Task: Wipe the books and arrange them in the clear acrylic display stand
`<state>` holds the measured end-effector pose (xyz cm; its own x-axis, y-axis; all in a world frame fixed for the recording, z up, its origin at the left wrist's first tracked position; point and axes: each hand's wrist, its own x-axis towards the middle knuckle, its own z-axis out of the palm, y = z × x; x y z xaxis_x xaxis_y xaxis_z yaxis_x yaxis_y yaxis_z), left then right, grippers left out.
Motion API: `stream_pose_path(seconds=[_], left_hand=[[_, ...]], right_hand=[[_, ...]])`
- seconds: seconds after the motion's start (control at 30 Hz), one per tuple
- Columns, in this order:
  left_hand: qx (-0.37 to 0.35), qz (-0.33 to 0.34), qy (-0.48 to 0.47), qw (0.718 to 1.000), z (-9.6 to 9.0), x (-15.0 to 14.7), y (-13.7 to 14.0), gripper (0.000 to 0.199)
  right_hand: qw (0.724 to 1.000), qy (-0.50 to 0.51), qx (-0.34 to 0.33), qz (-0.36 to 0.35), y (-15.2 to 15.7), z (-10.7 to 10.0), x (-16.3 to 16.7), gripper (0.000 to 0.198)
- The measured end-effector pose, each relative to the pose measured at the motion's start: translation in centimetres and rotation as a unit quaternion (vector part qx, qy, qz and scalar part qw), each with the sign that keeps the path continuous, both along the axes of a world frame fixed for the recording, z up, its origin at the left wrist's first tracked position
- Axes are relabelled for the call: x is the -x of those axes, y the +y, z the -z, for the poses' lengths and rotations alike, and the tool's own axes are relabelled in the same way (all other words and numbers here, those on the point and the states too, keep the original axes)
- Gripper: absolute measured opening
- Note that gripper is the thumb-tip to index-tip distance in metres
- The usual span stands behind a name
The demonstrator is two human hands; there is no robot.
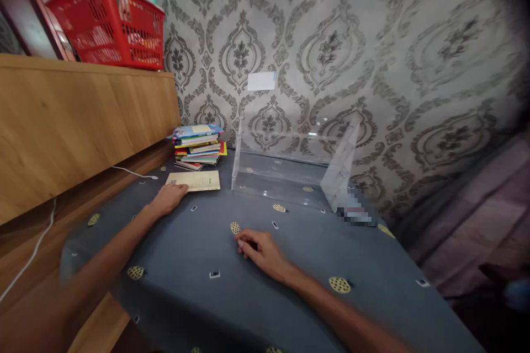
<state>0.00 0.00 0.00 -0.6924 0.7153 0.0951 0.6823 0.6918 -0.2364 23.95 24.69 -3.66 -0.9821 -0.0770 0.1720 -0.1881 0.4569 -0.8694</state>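
Observation:
A thin pale-yellow book [199, 180] lies on the cloth-covered table in front of a book stack. My left hand [171, 197] is on its near left corner, with the fingers closed at the edge and the thumb hidden. Over the middle of the table is my right hand [260, 251], loosely curled, thumb and fingers a little apart and holding nothing. Behind the yellow book rises an uneven stack of books [199, 149], a blue cover on top. To the right stands a clear acrylic stand [337, 168] with slanted sides and shelves.
A grey tablecloth [306, 248] with pineapple prints covers the table. On the left, a wooden cabinet [86, 127] carries a red plastic basket [120, 27]. A white cable [134, 171] reaches onto the cloth. A blurred-out item [356, 209] lies beside the stand, against the patterned wall.

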Motion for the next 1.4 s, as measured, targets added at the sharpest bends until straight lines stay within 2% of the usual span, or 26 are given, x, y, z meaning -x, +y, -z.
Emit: stream_pose_path(seconds=[0.17, 0.3, 0.47, 0.6, 0.7, 0.83, 1.0, 1.1, 1.2, 1.4], left_hand=[[0.021, 0.018, -0.024, 0.999, -0.8, -0.8, -1.0, 0.029], [0.035, 0.042, -0.035, 0.998, -0.6, -3.1, -1.7, 0.032], [0.039, 0.080, -0.040, 0.995, 0.2, -6.8, -2.4, 0.035], [0.032, 0.127, -0.040, 0.991, 0.7, -9.3, -2.3, 0.039], [0.032, 0.159, -0.034, 0.986, 1.0, -11.1, -0.7, 0.039], [0.028, 0.225, -0.005, 0.974, 1.5, -13.5, 3.2, 0.036], [-0.039, 0.280, 0.037, 0.958, 2.5, -16.2, 8.7, 0.027], [-0.058, 0.312, 0.050, 0.947, 3.0, -17.4, 11.3, 0.020], [-0.075, 0.352, 0.033, 0.932, 3.2, -18.1, 12.8, 0.019], [-0.130, 0.369, -0.018, 0.920, 2.1, -17.5, 13.7, 0.028]], right_hand=[[1.000, 0.008, 0.000, 0.004, -0.1, 0.0, 0.0, 0.024], [0.998, 0.048, -0.040, 0.030, -0.1, 0.0, -0.2, 0.025], [0.983, 0.138, -0.078, 0.091, -0.2, 0.0, -0.7, 0.024], [0.961, 0.228, -0.107, 0.115, 0.1, -0.1, -0.9, 0.025], [0.939, 0.273, -0.188, 0.085, 0.6, -0.5, -0.8, 0.024], [0.923, 0.276, -0.266, 0.029, 1.6, -1.7, -0.7, 0.026], [0.933, 0.143, -0.329, 0.038, 3.6, -3.1, -1.2, 0.035], [0.944, 0.083, -0.320, 0.024, 4.4, -3.3, -1.4, 0.044], [0.954, 0.081, -0.288, 0.008, 4.7, -2.7, -1.2, 0.044], [0.965, 0.086, -0.241, 0.061, 5.6, -1.0, 0.1, 0.042]])
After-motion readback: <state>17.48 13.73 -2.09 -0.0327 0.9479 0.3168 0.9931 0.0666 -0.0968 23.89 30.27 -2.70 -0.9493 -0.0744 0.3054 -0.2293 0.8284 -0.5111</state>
